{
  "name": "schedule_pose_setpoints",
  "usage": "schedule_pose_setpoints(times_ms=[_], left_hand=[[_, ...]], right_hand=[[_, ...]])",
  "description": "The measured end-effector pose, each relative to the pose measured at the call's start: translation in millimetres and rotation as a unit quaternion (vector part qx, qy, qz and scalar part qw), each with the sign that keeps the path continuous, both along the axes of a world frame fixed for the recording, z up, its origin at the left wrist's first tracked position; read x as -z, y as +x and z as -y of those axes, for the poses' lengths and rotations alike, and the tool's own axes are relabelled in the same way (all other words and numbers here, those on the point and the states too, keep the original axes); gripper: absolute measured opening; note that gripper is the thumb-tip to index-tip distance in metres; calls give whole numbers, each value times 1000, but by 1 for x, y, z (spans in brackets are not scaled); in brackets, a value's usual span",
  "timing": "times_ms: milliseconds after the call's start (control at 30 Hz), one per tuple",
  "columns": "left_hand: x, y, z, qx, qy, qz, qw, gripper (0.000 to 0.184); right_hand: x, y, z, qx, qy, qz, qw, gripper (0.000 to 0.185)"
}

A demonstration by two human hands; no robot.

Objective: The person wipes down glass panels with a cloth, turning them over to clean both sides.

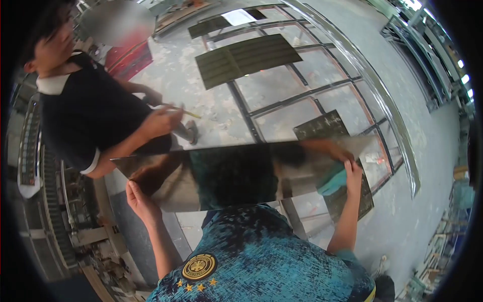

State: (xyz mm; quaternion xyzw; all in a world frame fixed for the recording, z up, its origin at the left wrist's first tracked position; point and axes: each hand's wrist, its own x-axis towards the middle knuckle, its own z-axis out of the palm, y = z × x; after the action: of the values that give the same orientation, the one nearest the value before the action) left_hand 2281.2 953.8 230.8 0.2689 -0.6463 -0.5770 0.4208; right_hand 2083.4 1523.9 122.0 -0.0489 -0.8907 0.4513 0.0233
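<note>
A long, dark, glossy panel [236,176] spans the middle of the view in front of my chest, reflecting my shirt and arms. My left hand [143,204] grips its left end near the lower corner, thumb up along the edge. At the right end, my right hand [353,176] is closed round the panel's edge, fingers over the top. Both hands hold it off the floor. Part of a dark sheet [322,126] lies beyond the panel and shows again past its right end.
A co-worker [95,110] stands close at the left, holding a thin yellowish object [191,114]. Ahead, a dark metal grid frame [282,103] carries a dark ribbed sheet [246,58]. A long shiny strip [372,80] runs along its right side. Machinery [50,201] stands at the left edge.
</note>
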Motion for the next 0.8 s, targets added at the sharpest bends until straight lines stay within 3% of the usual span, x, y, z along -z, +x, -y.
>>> schedule_pose_setpoints(times_ms=[200, 333, 367, 467, 500, 533, 567, 633, 700, 800], left_hand=[[37, -51, 9, 41, 113, 56, 991, 33], [107, -114, 28, 23, 185, 97, 978, 33], [136, -127, 42, 60, 261, 71, 961, 33], [116, -175, 29, 112, 292, 101, 944, 37], [133, -187, 50, 221, 531, 43, 817, 39], [149, -198, 72, 260, 730, 50, 629, 42], [106, -215, 67, 167, 870, 98, 453, 41], [145, -220, 80, 218, 806, 180, 520, 35], [228, -211, 88, 312, 508, 235, 767, 33], [261, -247, 84, 181, 320, 336, 867, 38]], right_hand=[[-73, -123, 17, -29, 163, 13, 986, 64], [-111, -181, 38, -34, 239, 92, 966, 77], [-118, -187, 51, -19, 281, 110, 953, 78], [-115, -219, 71, -1, 363, 180, 914, 88], [-112, -226, 79, -10, 368, 179, 912, 91], [-108, -238, 89, -5, 400, 192, 896, 97], [-104, -252, 99, -7, 411, 220, 885, 101], [-84, -287, 109, -12, 421, 252, 871, 108], [-48, -330, 112, -22, 424, 257, 868, 113], [-1, -398, 120, -76, 422, 298, 853, 113]])
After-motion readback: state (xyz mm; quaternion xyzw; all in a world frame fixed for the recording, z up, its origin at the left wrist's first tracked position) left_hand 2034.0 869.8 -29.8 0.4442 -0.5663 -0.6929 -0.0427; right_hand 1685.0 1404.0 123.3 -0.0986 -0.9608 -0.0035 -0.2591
